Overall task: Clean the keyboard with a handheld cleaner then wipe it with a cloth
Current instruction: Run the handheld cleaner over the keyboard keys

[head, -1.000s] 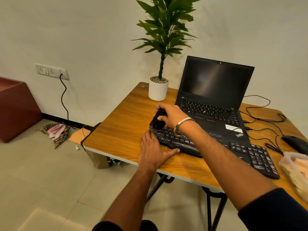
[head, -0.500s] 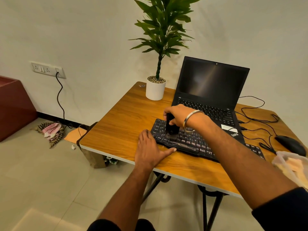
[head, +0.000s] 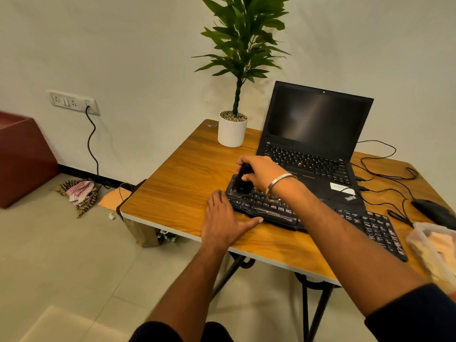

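Observation:
A black external keyboard point(head: 370, 224) lies along the front of the wooden table point(head: 172, 193); my right forearm hides its middle. My right hand point(head: 261, 172), with a metal bangle on the wrist, grips a small black handheld cleaner point(head: 243, 182) that presses on the keyboard's left end. My left hand point(head: 222, 222) lies flat on the table at the keyboard's near left corner, fingers spread, thumb along its front edge. At the right edge a clear plastic box point(head: 434, 248) holds pale folded material, maybe a cloth.
An open black laptop point(head: 318, 124) stands behind the keyboard. A potted plant point(head: 232, 132) sits at the table's back left. A black mouse point(head: 434, 213) and tangled cables point(head: 385, 178) lie at the right. On the floor lie a checked rag point(head: 79, 195) and a bag point(head: 143, 230).
My right hand swept the cleaner right over the keys, then back to the keyboard's left end. My left hand has stayed at the near corner.

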